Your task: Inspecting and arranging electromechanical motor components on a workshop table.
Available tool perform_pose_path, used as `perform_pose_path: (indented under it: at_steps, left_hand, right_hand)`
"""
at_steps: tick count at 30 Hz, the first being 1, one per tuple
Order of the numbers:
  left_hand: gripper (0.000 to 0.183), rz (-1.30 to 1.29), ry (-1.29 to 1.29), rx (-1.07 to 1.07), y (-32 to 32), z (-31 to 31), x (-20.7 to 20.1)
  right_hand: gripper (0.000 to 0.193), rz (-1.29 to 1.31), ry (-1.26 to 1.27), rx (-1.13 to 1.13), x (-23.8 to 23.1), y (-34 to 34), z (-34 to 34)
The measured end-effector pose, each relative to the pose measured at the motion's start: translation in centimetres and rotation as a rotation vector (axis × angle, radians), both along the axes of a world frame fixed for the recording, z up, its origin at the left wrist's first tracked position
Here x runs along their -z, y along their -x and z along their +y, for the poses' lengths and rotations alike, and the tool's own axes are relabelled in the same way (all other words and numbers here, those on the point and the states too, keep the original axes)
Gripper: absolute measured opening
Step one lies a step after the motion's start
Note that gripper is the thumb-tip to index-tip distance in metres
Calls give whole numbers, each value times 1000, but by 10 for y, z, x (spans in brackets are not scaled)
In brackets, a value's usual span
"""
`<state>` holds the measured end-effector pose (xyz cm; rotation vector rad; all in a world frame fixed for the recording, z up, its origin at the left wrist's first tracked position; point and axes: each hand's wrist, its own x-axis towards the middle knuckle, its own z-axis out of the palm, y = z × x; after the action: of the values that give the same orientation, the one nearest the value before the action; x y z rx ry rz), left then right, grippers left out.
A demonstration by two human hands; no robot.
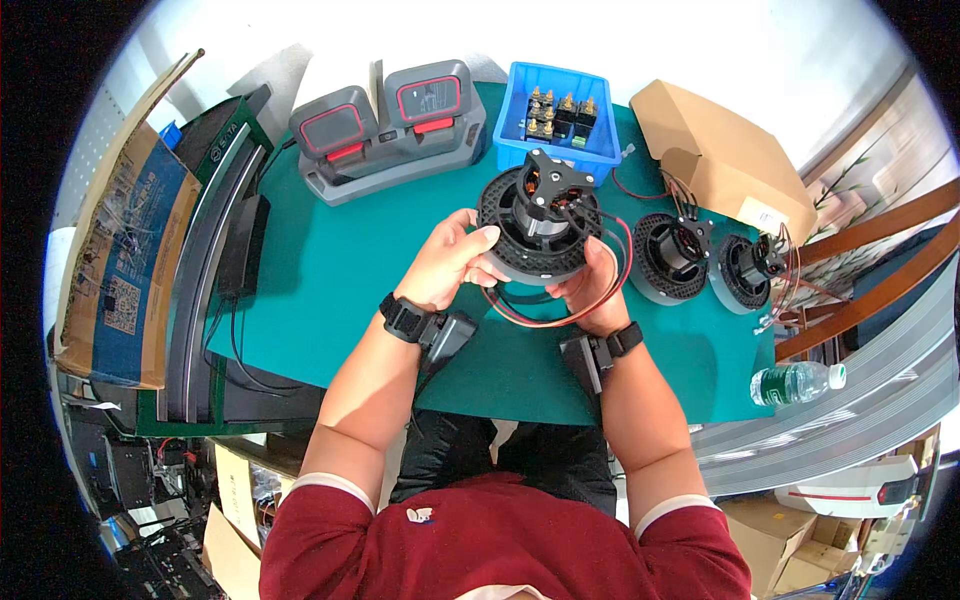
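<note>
Grey charging dock with two red-trimmed packs left of the blue rectangular plastic bin. Left hand, near side of bin, gripping left edge of round black wheel with built-in motor; wheel held up just in front of bin. Right hand, also bin's near side, holding wheel's lower right. Two similar black wheels, right and nearer than bin. Brown cardboard box right of bin. Clear white-capped plastic bottle, farther right and nearer than bin.
</note>
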<state>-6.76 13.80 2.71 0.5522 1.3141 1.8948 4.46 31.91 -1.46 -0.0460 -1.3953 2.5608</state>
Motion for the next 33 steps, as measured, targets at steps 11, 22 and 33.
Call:
perform_pose_path:
  at_steps: [11,22,33]
  left_hand:
    - [31,86,-44,-38,-5,2,-2]
    - [36,116,-136,-16,-2,1,5]
    - [50,62,-249,55,-1,3,9]
  right_hand:
    - [38,68,61,-28,7,1,8]
    - [34,181,34,-3,-6,-4,1]
    - [47,224,-298,242,-21,-8,-12]
